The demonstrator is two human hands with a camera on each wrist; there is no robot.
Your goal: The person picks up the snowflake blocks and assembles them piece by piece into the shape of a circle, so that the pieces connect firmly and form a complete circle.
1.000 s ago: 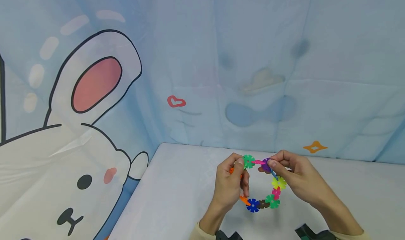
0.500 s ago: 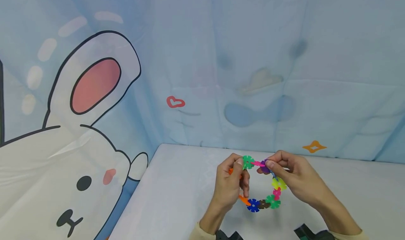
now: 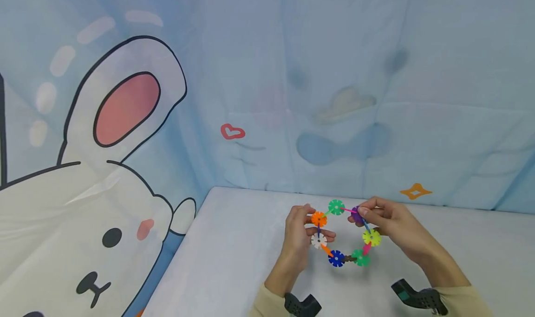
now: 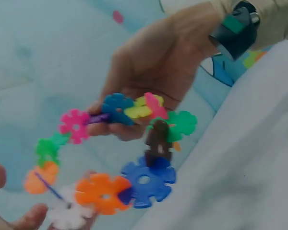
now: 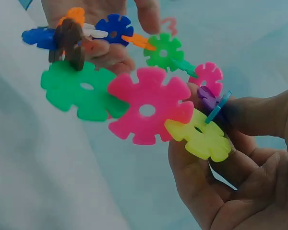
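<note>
A closed ring of slotted, flower-shaped plastic discs hangs between both hands above the table, its colours including green, orange, white, blue, brown, pink and yellow. My right hand (image 3: 394,224) pinches the purple disc (image 3: 357,214) at the ring's upper right between thumb and fingers. At the left side, my left hand (image 3: 296,238) has its fingers loosely extended behind the orange disc (image 3: 319,218) and the white disc (image 3: 319,241). In the right wrist view, the left thumb stands apart from those fingers. Nearest that camera is a pink disc (image 5: 149,106), joined to a yellow disc (image 5: 200,136).
Beneath the hands lies a white-covered table (image 3: 234,242). A light blue printed curtain (image 3: 259,75) rises behind it, and a large cartoon rabbit (image 3: 125,215) is printed at left. Dark camera mounts (image 3: 420,298) sit on both wrists.
My left hand has loosened its hold on the ring's left side, exposing the orange and white discs. The ring has spread flatter towards the head camera while the right hand keeps its pinch.
</note>
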